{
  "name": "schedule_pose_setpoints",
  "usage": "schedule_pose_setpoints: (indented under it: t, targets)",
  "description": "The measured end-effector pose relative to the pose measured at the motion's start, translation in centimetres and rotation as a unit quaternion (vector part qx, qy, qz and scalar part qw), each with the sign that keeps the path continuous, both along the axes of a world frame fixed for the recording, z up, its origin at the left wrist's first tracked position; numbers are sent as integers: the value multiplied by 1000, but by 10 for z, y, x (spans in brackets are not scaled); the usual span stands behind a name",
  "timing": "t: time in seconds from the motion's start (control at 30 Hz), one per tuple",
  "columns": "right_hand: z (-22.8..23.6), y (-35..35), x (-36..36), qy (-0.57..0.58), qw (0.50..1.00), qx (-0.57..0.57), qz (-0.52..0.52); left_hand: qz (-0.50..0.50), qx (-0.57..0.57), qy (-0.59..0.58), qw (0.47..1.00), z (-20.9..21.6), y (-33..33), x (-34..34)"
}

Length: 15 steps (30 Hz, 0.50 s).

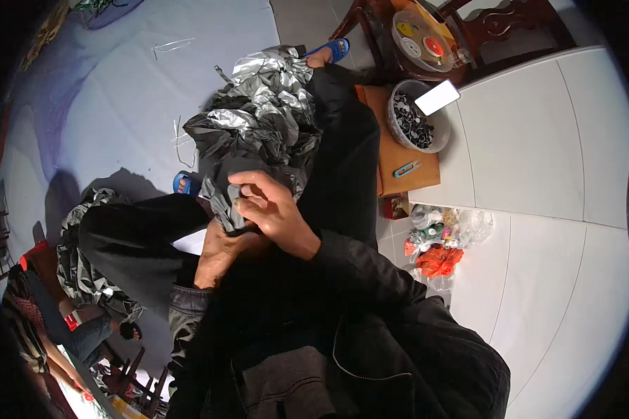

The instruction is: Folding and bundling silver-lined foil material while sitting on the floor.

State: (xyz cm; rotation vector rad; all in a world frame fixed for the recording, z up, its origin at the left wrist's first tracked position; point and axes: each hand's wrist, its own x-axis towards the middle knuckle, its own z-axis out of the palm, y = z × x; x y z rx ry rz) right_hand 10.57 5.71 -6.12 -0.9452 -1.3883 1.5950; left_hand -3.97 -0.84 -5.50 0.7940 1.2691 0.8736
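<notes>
A crumpled bundle of shiny silver-and-black fabric (265, 119) lies over my lap and between my legs. Close to my body, my left hand (222, 253) is closed around a gathered grey edge of it, its fingers partly hidden by the other hand. My right hand (279, 218) presses in from the right, thumb and fingers bent over the same grey edge. A folded strip of the fabric sticks up between the two hands. Whether a small part is also held there, I cannot tell.
On my right, a brown box (416, 183) bears thread snips (407, 168) and a tub (437, 140) of small black and white pieces, a white phone (437, 98) on its rim. Beyond are a wooden chair (517, 21) and plastic bags (440, 260). Someone sits at the lower left.
</notes>
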Motion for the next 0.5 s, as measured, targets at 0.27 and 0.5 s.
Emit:
schedule_pose_setpoints:
  t: [0.27,0.5]
  targets:
    - [37,-18,-9,-34,993,108,18,276,-426,-242,827,-88,51,-37]
    - [-7,4,20,-190,951,223,-95,134,10,87,987,-24,-5,-4]
